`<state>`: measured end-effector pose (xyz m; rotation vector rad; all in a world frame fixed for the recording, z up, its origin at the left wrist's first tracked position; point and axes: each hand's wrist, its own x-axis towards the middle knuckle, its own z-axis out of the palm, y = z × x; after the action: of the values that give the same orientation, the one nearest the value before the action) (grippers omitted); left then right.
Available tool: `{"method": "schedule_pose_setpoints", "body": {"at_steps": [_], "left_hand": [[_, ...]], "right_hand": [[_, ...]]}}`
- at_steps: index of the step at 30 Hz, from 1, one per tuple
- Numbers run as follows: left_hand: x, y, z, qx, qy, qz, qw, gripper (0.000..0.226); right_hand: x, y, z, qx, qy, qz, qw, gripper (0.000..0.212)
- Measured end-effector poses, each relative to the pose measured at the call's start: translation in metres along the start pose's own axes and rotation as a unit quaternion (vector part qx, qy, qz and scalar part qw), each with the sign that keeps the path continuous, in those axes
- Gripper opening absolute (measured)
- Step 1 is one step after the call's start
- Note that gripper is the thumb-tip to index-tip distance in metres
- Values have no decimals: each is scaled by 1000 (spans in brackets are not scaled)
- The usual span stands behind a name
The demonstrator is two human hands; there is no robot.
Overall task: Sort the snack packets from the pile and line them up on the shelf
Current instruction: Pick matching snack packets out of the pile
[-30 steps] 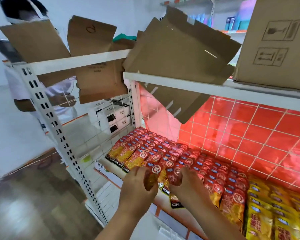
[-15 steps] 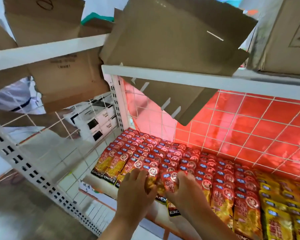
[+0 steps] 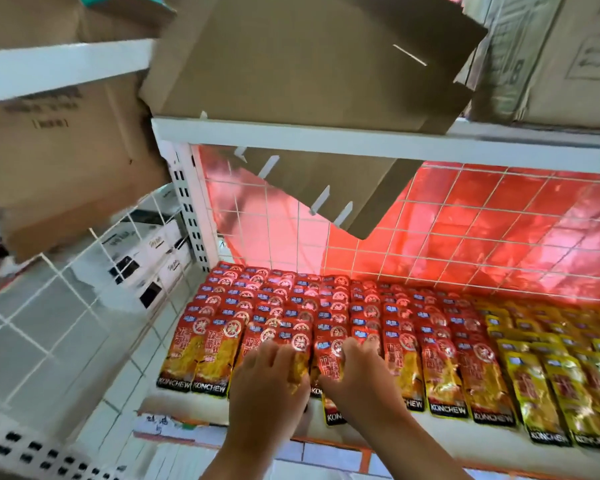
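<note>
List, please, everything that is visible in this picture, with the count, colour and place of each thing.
red snack packets: many, red with yellow, overlapping rows on left and middle of shelf
yellow snack packets: many, yellow, rows at right of shelf
shelf: one, white, under the packets
upper shelf: one, white, above
wire grid: one, white over red backing, behind the packets
cardboard sheet: count unclear, brown, hanging over upper shelf
cardboard boxes: at least two, brown, top right and left
white boxes: several, white with black, behind left grid
left hand: one, fingers curled on front red packets
right hand: one, beside it, likewise
</note>
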<state>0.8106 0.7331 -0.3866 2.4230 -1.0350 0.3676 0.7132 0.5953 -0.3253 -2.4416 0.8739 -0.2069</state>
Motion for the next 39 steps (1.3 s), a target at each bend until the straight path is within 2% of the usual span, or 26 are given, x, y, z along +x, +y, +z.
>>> {"method": "schedule_pose_setpoints", "body": {"at_steps": [12,17,24,28,31,39], "left_hand": [[-1,-3,2,-33,12,22,999,31],[-4,-6,6,-40,-17,26,999,33],[-3,-3,0,-51,-3,32,998,31],[-3,-3,-1,-51,0,33,998,38],[-3,-3,-3,-50,-4,34,998,42],[26,36,-24,-85,36,62,994,35]], "right_hand": [[5,-24,21,-49,38,75,995,48],[3,-27,25,-45,46,83,994,54],[2,-24,25,-41,47,84,995,53],[1,-23,20,-49,44,84,994,54],[0,-21,9,-55,42,81,994,46],[1,-10,-53,-42,51,8,998,41]]}}
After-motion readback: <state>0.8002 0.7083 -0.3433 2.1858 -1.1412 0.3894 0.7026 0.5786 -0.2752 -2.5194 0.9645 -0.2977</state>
